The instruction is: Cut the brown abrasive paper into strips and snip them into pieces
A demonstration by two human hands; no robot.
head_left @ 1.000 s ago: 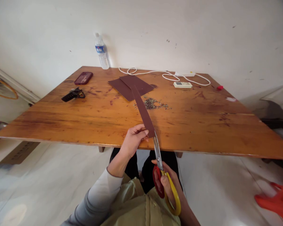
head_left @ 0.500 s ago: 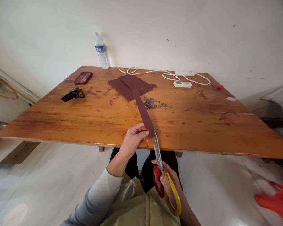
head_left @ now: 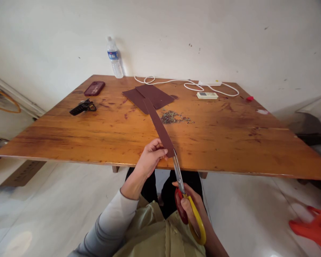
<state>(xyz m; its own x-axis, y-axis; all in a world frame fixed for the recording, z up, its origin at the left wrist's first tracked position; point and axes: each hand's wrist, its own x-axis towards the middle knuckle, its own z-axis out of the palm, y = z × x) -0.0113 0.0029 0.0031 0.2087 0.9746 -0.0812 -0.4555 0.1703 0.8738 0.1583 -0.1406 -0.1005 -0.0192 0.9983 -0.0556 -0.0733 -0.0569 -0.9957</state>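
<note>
My left hand (head_left: pixel 152 155) pinches the near end of a long dark maroon strip (head_left: pixel 159 125) that looks like sandpaper or stiff card. The strip slants up and away over the table. In my right hand (head_left: pixel 194 205) are scissors (head_left: pixel 178 175) with one red and one yellow handle loop. Their blade tips meet the right corner of the strip's near end, close to my left fingers. Beyond the strip's far end lie overlapping maroon sheets (head_left: pixel 156 95). A scatter of small dark clippings (head_left: pixel 172 117) lies on the table right of the strip.
On the wooden table (head_left: pixel 230 142) are a phone (head_left: pixel 94 88), a black item with a strap (head_left: pixel 82 107), a water bottle (head_left: pixel 114 59), a white remote (head_left: pixel 207 95), a white power strip (head_left: pixel 210 84) with its cable, and a red scrap (head_left: pixel 249 99). A red bag (head_left: pixel 314 228) lies at lower right.
The strip's far end has swung a little to the left. My left hand has shifted slightly left with it, and the scissors' tips stay at the strip's near corner.
</note>
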